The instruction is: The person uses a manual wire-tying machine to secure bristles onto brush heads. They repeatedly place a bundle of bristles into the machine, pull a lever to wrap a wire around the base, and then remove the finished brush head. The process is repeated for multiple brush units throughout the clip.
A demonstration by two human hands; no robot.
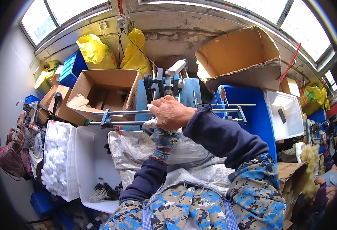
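Blue metal makes the body of the small machine (167, 86) that stands in the middle of the bench, with two long steel rods (138, 113) running across in front of it. The right hand (171, 112) lies over the rods just before the machine, fingers curled down and closed on something small and white; what exactly it holds I cannot tell, because the hand covers it. The left hand (163, 140), in a patterned glove, is directly under the right one and touches a white tuft (150, 123) near the rods. Whether its fingers are pressed together or apart is hidden by the right hand.

On the person's left stands a white tub (57, 161) full of white fluffy balls, and next to it another white bin (95, 168) with a bundle of dark bristles (101, 191) at its lower end. A woven sack (138, 149) is spread over the lap.

To do this step well, I judge that the piece should be kept straight to the machine's head and held firmly. The lower hand should support it close to the rods, so it does not twist. The fingers should stay away from the moving parts behind the rods. Both hands are very near to each other, so slow and small movements seem better than quick ones.
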